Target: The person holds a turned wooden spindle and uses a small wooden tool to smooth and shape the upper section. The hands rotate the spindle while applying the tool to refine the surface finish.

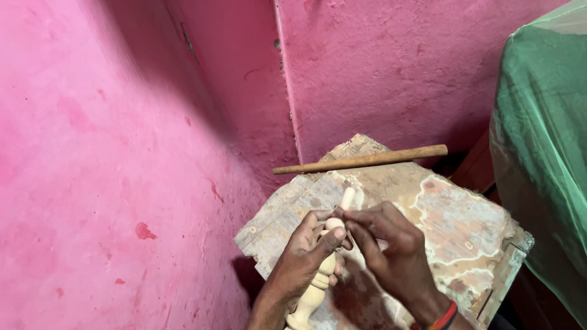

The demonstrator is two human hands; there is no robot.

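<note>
Pink plastered wall, rough, stained. Left hand wraps pale turned wooden spindle, fingers closed round it, steadying it upright over worn tabletop. Right hand pinches spindle's slim tip, fingers bent on it. Round wooden stick rests across tabletop's far edge. Green mesh cloth drapes at right.

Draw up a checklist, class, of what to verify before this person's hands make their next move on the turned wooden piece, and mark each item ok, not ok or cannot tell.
1. Left hand wraps the pale turned wooden piece: ok.
2. Right hand pinches near the piece's narrow top: ok.
3. Piece's lower end is supported on the worn wooden board: cannot tell, it runs out of view.
4. Wooden stick lies at the board's far edge, apart from both hands: ok.
5. Green netting hangs clear of the hands: ok.
</note>
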